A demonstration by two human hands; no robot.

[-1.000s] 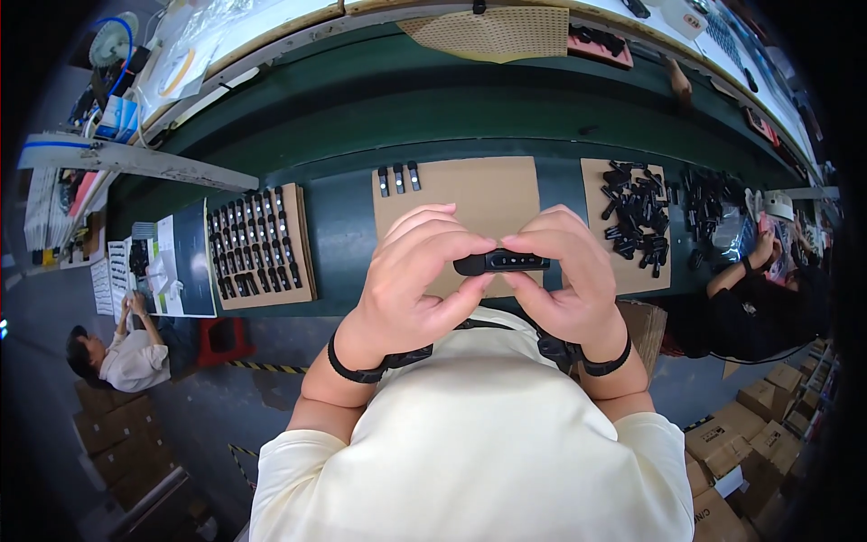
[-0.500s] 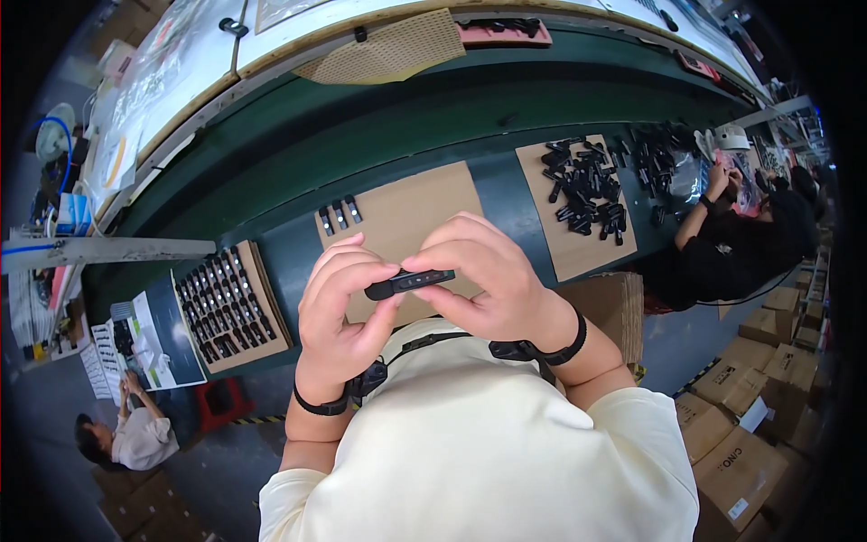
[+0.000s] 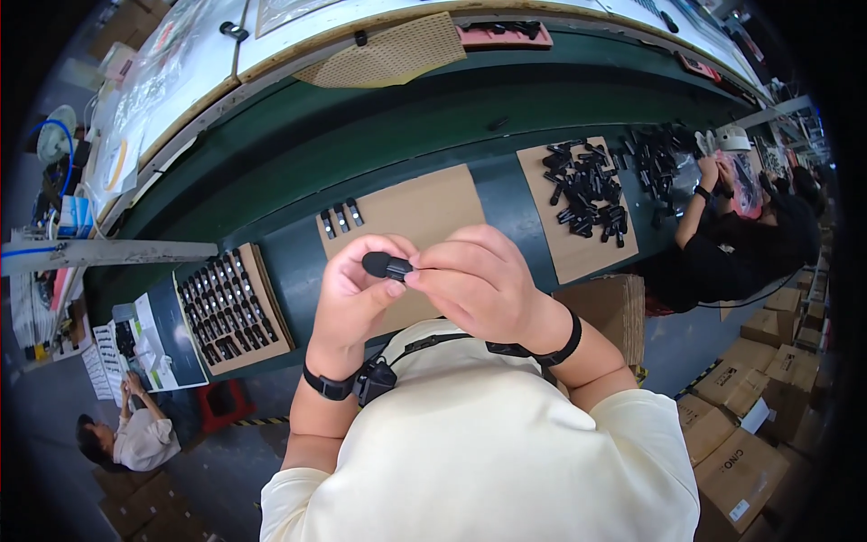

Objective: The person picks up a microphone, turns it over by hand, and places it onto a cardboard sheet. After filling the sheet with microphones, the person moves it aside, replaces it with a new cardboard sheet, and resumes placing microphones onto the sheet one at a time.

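Observation:
Between my two hands is a small black clip-on microphone (image 3: 376, 263) with a rounded foam-like tip. My left hand (image 3: 348, 303) pinches it from below and behind, thumb against its body. The fingertips of my right hand (image 3: 483, 278) close on its other end and hide that part. Both hands hover over the near edge of a cardboard sheet (image 3: 420, 203) on the green bench. Three similar microphones (image 3: 340, 217) lie side by side at that sheet's far left corner.
On the left, a cardboard stack (image 3: 282, 330) carries rows of similar pieces. To the right, a loose pile of black pieces (image 3: 587, 185) covers another cardboard sheet (image 3: 569, 257). A co-worker (image 3: 745, 235) sits farther right, another person (image 3: 140, 434) at lower left. Cartons (image 3: 741, 470) stand at lower right.
The microphone has turned in my fingers: its side with small marks no longer shows, and its tip now points left. My right hand's fingers have closed farther over its right end.

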